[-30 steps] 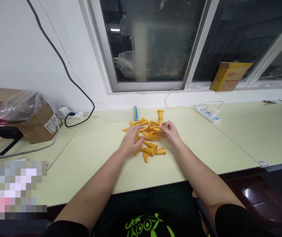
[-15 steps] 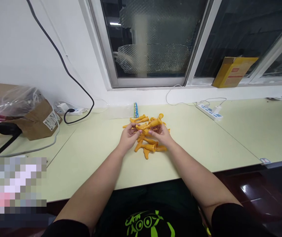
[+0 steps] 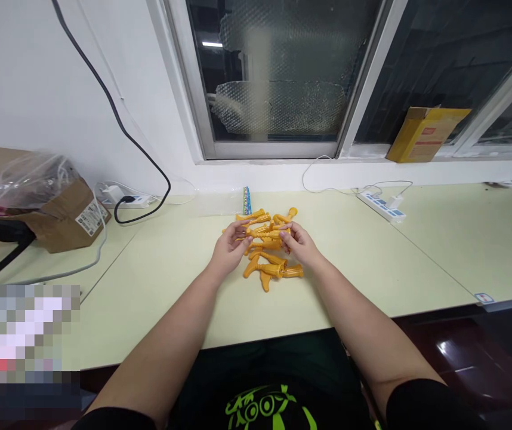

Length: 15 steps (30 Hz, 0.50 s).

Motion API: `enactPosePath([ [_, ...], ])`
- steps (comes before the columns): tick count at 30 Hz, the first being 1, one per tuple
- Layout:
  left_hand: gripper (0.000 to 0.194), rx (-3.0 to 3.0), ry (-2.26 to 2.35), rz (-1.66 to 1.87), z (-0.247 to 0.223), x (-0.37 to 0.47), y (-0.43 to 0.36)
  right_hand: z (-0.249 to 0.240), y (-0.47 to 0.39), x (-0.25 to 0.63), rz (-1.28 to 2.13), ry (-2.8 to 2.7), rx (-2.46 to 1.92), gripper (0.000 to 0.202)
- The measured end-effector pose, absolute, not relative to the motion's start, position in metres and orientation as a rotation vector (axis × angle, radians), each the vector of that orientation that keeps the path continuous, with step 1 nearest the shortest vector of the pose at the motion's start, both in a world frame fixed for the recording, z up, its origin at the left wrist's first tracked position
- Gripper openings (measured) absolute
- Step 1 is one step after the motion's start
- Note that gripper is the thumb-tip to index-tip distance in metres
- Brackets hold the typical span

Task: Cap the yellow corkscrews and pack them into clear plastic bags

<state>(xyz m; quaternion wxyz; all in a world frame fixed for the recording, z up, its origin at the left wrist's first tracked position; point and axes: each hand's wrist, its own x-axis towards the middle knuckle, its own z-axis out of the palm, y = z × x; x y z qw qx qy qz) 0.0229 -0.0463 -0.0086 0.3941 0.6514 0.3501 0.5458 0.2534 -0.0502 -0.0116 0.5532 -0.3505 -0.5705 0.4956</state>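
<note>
Several orange-yellow plastic pieces, shaped like a hollow tube with a foot-like end, lie in a loose pile; one tube-shaped piece [image 3: 273, 270] is at the near side. Above the pile, my two hands hold one leg-shaped plastic piece [image 3: 265, 235] lengthwise between them. My left hand [image 3: 230, 246] pinches its narrower left end with thumb and fingers. The wider right end is between the thumb and fingers of my right hand [image 3: 301, 243]. Parts of the pieces beneath are hidden by the held piece and my fingers.
A clear plastic bag with a blue printed strip [image 3: 247, 200] lies behind the pile. A power strip [image 3: 381, 205] stands back right; another [image 3: 136, 202] is back left beside a cardboard box [image 3: 74, 212]. A black cable [image 3: 122, 122] hangs down the wall. A yellow carton [image 3: 428, 135] leans on the window.
The held piece has turned and sunk slightly, now lying more level between my hands. My right hand has shifted its grip on the wider end.
</note>
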Motion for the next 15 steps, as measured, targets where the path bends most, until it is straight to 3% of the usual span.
enactPosePath([
  [9, 0.069, 1.285, 0.961, 1.317, -0.004, 0.025, -0.046, -0.013, -0.054, 0.265, 1.025, -1.518, -0.857, 0.030],
  [15, 0.057, 0.904, 0.991, 1.297, 0.000, 0.024, -0.041, -0.015, -0.053, 0.264, 0.736, -1.762, -0.864, 0.023],
])
